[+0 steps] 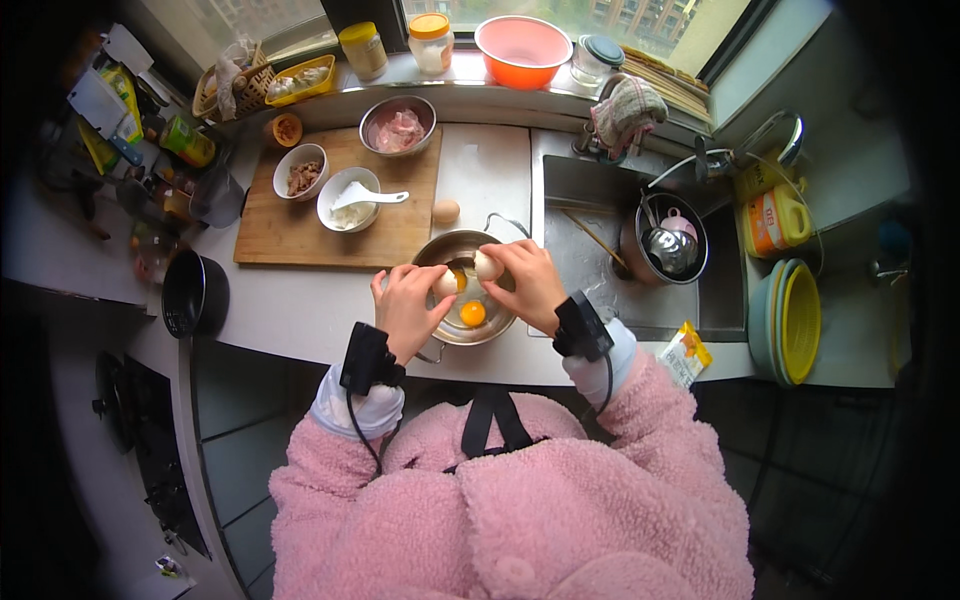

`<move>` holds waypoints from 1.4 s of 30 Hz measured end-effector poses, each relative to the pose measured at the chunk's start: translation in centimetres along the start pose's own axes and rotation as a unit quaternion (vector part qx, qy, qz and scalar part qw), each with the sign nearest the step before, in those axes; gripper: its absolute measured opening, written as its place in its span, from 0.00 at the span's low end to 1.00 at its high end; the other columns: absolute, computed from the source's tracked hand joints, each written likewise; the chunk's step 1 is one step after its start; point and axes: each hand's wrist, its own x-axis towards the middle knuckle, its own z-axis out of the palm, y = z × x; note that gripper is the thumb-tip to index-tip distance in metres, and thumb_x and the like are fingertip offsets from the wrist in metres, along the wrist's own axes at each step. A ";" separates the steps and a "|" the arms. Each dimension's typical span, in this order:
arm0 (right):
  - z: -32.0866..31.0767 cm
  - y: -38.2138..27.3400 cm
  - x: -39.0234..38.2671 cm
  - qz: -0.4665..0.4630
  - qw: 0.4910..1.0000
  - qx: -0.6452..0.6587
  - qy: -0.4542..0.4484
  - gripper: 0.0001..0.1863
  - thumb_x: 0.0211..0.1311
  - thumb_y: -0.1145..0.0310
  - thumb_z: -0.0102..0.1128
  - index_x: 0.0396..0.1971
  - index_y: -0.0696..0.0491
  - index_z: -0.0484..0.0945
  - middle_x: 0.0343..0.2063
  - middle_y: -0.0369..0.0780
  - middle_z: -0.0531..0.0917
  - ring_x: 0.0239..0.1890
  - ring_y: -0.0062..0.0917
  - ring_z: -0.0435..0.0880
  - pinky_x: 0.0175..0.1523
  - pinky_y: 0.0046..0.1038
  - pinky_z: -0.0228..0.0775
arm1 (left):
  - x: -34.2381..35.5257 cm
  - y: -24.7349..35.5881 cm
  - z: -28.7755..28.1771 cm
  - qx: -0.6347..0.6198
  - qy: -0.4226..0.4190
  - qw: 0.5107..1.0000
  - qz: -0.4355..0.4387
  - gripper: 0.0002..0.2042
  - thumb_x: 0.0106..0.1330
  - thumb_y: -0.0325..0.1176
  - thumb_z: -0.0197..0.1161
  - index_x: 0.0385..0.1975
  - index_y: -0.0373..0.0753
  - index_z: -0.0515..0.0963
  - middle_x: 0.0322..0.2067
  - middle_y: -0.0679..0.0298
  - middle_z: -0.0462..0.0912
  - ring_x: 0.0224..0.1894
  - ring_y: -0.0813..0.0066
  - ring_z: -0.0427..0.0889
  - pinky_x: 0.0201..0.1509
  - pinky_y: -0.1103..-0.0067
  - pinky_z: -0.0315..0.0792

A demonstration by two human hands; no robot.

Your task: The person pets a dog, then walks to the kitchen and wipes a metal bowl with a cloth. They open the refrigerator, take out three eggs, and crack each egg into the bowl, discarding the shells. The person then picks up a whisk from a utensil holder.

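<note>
Over a steel pot (487, 338) on the counter, both hands hold the halves of a broken egg. My left hand (408, 310) is closed on one eggshell half (446, 284), with yellow yolk showing at its edge. My right hand (530, 283) grips the other eggshell half (488, 265), a short gap away. An egg yolk (473, 314) lies in clear egg white at the bottom of the pot. Beyond the pot, a whole brown egg (446, 211) rests on the counter beside the cutting board.
The wooden cutting board (265, 235) bears a white bowl with a white spoon (385, 197), a bowl of chopped meat (303, 178) and a metal bowl of raw meat (397, 130). At right, a sink (600, 300) holds a dark pot (640, 262). A black pot (195, 292) stands left.
</note>
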 end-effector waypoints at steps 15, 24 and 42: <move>-0.7 0.1 0.1 0.044 0.996 0.073 -0.038 0.22 0.47 0.65 0.68 0.45 0.51 0.78 0.37 0.40 0.81 0.41 0.34 0.75 0.46 0.32 0.67 | 0.4 0.3 -1.5 -0.116 0.057 0.992 -0.009 0.19 0.50 0.30 0.69 0.44 0.37 0.79 0.41 0.56 0.80 0.45 0.62 0.78 0.49 0.73 0.70; -0.4 -0.8 0.6 0.074 0.950 0.293 -0.082 0.23 0.53 0.62 0.67 0.48 0.56 0.77 0.40 0.42 0.82 0.43 0.25 0.79 0.47 0.25 0.68 | 0.1 1.1 -1.0 -0.308 0.035 0.949 -0.062 0.17 0.53 0.31 0.68 0.44 0.38 0.79 0.43 0.58 0.80 0.48 0.62 0.76 0.53 0.73 0.70; -5.7 -0.9 -7.4 0.186 0.931 0.281 0.138 0.23 0.50 0.64 0.67 0.47 0.53 0.77 0.45 0.36 0.81 0.45 0.19 0.77 0.46 0.23 0.64 | 0.7 -2.1 -1.8 -0.188 0.094 0.977 -0.030 0.11 0.63 0.32 0.60 0.44 0.37 0.79 0.51 0.55 0.74 0.54 0.60 0.72 0.58 0.72 0.64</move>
